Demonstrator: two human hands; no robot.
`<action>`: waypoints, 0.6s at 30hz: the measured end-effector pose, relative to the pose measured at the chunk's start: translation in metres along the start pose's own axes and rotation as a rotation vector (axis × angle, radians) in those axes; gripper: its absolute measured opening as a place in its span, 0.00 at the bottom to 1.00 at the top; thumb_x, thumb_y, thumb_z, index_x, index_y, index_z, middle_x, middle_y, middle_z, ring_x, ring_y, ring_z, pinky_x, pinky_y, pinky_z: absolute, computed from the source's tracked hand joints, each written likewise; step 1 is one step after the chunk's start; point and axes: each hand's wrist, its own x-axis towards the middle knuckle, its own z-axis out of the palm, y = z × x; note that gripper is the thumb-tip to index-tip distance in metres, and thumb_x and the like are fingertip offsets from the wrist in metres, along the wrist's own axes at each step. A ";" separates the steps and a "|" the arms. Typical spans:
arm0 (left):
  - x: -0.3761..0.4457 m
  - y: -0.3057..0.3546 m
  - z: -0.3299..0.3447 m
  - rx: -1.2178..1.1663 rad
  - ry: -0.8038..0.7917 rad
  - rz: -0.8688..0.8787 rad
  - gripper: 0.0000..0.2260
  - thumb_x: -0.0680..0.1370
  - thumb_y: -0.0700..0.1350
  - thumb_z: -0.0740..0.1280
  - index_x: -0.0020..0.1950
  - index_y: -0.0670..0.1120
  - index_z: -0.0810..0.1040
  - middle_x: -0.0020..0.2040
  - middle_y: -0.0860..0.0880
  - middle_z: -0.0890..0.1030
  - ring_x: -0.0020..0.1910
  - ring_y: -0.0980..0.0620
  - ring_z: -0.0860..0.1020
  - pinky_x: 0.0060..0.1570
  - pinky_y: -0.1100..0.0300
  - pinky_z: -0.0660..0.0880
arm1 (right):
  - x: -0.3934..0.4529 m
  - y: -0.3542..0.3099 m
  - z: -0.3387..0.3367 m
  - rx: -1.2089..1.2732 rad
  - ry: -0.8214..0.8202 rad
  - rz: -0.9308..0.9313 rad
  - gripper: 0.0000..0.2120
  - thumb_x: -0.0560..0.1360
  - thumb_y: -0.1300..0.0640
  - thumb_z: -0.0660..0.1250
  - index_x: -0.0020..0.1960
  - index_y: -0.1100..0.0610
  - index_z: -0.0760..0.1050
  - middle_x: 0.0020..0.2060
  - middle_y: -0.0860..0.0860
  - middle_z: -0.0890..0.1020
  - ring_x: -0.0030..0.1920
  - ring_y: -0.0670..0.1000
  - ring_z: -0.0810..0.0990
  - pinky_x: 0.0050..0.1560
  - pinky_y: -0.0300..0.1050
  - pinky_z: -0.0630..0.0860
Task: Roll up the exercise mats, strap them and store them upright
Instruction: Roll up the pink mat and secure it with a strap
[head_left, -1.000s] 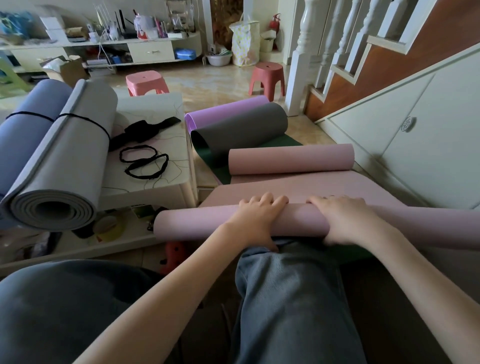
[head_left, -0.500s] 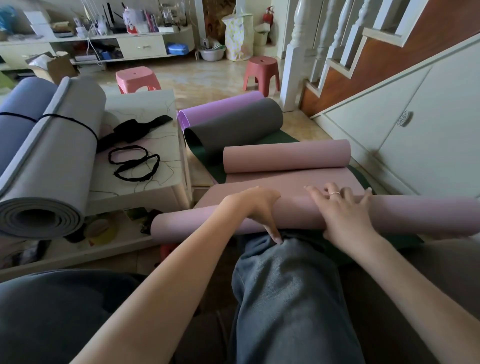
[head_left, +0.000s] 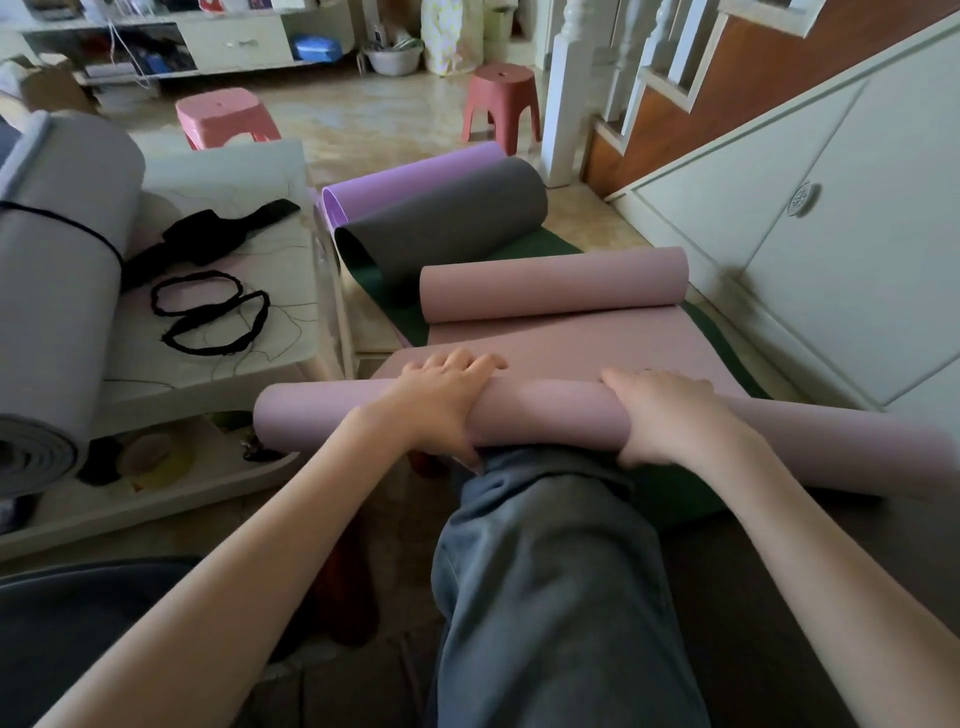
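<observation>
Head-worn wide-angle view, facing forward and down, close over the knees

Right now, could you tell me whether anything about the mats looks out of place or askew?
The pink mat curls up at its far end while the left hand and right hand roll the near end, so it curls from both ends. The purple mat and grey mat lie loosely coiled and unstrapped.

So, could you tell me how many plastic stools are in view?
2: a pink stool beyond the low table, a red stool by the stair post. Others may be hidden.
</observation>
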 end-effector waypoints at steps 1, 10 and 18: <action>0.003 0.000 0.002 0.047 -0.004 -0.001 0.47 0.65 0.59 0.76 0.76 0.54 0.52 0.72 0.48 0.63 0.71 0.44 0.63 0.69 0.44 0.62 | 0.005 0.001 -0.001 0.011 -0.029 -0.003 0.34 0.65 0.49 0.75 0.66 0.47 0.62 0.57 0.51 0.76 0.57 0.58 0.75 0.56 0.56 0.71; 0.026 0.018 0.022 0.299 0.204 0.044 0.51 0.71 0.55 0.72 0.78 0.52 0.36 0.68 0.46 0.66 0.65 0.43 0.68 0.62 0.48 0.66 | 0.035 0.014 -0.014 0.095 -0.247 -0.067 0.35 0.62 0.48 0.78 0.63 0.51 0.67 0.60 0.51 0.75 0.56 0.54 0.76 0.53 0.49 0.74; 0.019 0.022 0.013 0.288 0.258 0.081 0.27 0.74 0.48 0.67 0.70 0.49 0.60 0.60 0.47 0.74 0.58 0.44 0.75 0.55 0.51 0.69 | 0.000 0.007 0.002 0.062 0.002 0.044 0.36 0.64 0.45 0.74 0.67 0.47 0.62 0.58 0.50 0.75 0.57 0.57 0.75 0.56 0.56 0.70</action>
